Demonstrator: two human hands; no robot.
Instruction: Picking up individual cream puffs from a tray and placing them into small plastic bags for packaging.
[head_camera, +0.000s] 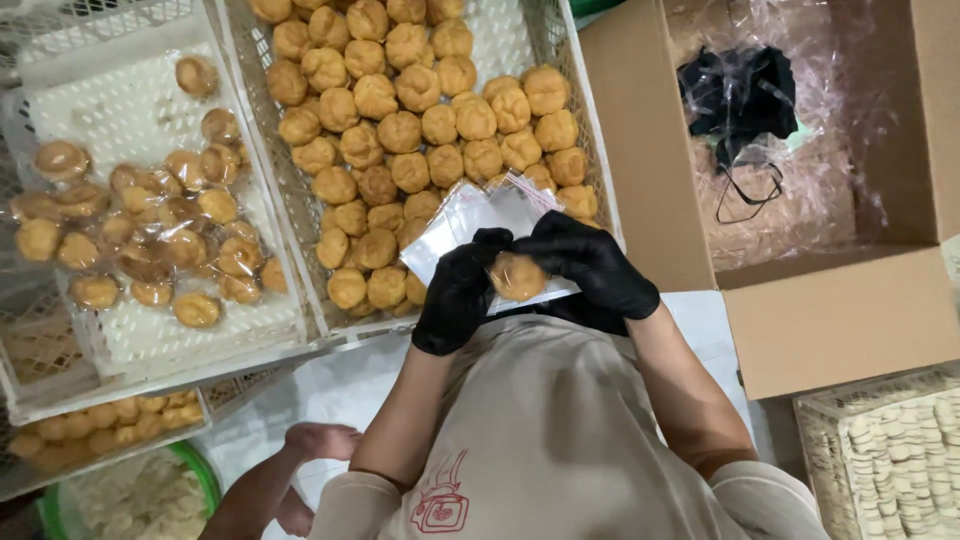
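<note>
Gloved left hand (458, 290), right hand (590, 262), round pastry (517, 277), probably bagged

Gloved fingers (500, 243) hide part of the pastry (517, 277)

White plastic lattice crates (290, 200) fill the upper left, stacked over further crates (60, 400) lower down. An open cardboard box (830, 310) stands at the right, lined with crinkled clear film (something black lies inside). Pale floor tiles (330, 385) show between them. A green-rimmed basin (205, 475) sits at the bottom left; light is soft and even
</note>
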